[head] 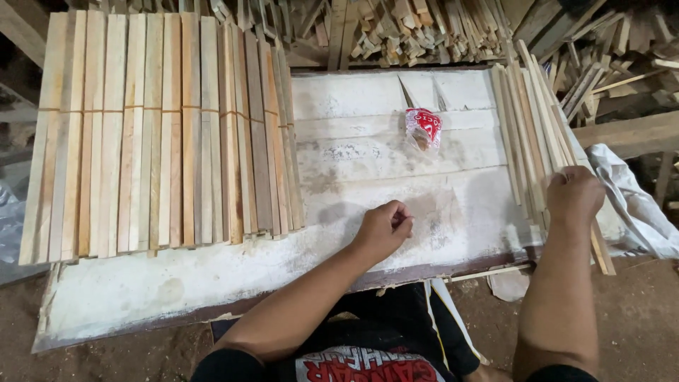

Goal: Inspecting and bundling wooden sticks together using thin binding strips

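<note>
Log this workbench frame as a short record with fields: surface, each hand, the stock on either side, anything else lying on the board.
surface: white, worn board
left hand: left hand curled in a loose fist, resting on the bare board; whether it holds anything cannot be seen
right hand: right hand closed in a grip on the loose thin strips
left side: bundled wooden slats laid side by side
middle: small red and white packet
right edge: white cloth
behind: heap of wood offcuts

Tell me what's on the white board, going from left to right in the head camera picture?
Bundled wooden slats → left hand → small red and white packet → loose thin sticks → right hand.
</note>
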